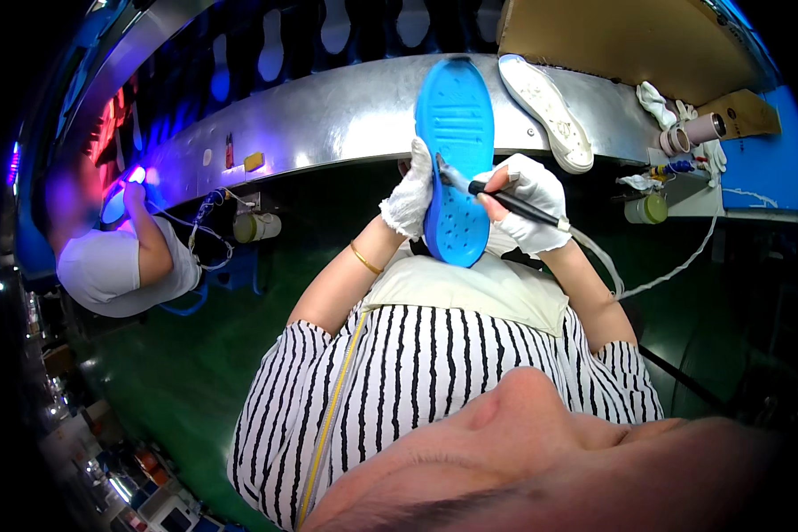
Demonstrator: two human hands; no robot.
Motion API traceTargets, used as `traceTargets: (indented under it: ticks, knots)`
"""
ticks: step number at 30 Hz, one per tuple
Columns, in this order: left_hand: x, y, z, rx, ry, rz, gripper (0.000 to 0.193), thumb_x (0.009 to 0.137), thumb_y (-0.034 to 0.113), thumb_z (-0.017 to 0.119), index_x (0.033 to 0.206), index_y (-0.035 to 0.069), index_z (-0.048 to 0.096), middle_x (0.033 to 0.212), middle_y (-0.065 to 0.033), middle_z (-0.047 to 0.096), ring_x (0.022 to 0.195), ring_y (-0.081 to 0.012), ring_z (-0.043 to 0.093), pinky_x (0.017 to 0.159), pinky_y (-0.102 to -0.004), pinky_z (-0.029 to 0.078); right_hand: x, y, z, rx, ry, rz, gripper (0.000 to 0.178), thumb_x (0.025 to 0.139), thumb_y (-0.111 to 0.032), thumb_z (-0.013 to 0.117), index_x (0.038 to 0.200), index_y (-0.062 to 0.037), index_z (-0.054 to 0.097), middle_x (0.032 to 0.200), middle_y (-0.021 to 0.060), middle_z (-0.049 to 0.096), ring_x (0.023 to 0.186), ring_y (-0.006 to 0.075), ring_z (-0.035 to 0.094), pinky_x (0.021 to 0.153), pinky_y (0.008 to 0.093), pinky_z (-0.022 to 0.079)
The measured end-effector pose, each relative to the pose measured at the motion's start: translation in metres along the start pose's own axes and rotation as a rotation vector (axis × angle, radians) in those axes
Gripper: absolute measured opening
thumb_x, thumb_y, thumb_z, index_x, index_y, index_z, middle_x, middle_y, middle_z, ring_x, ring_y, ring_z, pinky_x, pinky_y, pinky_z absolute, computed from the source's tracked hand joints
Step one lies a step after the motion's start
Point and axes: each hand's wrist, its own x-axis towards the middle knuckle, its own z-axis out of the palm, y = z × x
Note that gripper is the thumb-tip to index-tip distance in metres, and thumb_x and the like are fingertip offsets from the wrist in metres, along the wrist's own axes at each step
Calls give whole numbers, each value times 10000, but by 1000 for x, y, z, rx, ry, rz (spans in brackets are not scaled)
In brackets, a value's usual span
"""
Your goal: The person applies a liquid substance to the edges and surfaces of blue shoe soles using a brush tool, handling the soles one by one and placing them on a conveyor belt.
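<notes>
A bright blue shoe sole (466, 133) stands lengthwise in front of me, its inner side with ridges and small holes facing me. My left hand (410, 197), in a white glove, grips the sole's left edge. In my gloved right hand (534, 184), with some fingertips bare, is a brush (528, 208) with a black handle. A pale tube trails from the handle's lower end. The brush tip lies at the sole's left inner edge, near my left thumb. Beyond my right hand, a white shoe sole (548, 108) rests on the metal bench.
The metal bench (328, 120) curves across in front. At the right are a cardboard panel (629, 44), a pink cup (704, 129), crumpled white gloves (654, 102) and a yellow-green-lidded container (647, 209). A co-worker (124, 266) sits at the left under purple light.
</notes>
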Motion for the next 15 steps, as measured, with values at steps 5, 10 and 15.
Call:
traceTargets:
  ticks: [5, 10, 15]
  knots:
    - [14, 20, 20, -208, -16, 181, 1077, 670, 869, 284, 1341, 30, 354, 1220, -211, 537, 1085, -335, 568, 899, -445, 504, 11, 8, -6, -2, 72, -20, 130, 794, 29, 660, 871, -9, 562, 820, 84, 627, 738, 114, 612, 683, 234, 492]
    - [43, 26, -8, -283, -223, 326, 1098, 649, 884, 327, 1368, 54, 343, 1261, -183, 516, 1130, -335, 532, 968, -483, 442, 18, -12, 4, -42, -52, -172, 131, 775, 58, 660, 864, -9, 592, 847, 89, 639, 685, 94, 597, 630, 218, 483]
    - [51, 43, -7, -444, -357, 468, 1056, 670, 848, 375, 1387, 73, 336, 1317, -167, 482, 1132, -357, 526, 968, -491, 438, 21, -13, -1, 171, 76, 82, 122, 770, 33, 684, 864, -6, 616, 880, 105, 663, 718, 100, 602, 654, 235, 488]
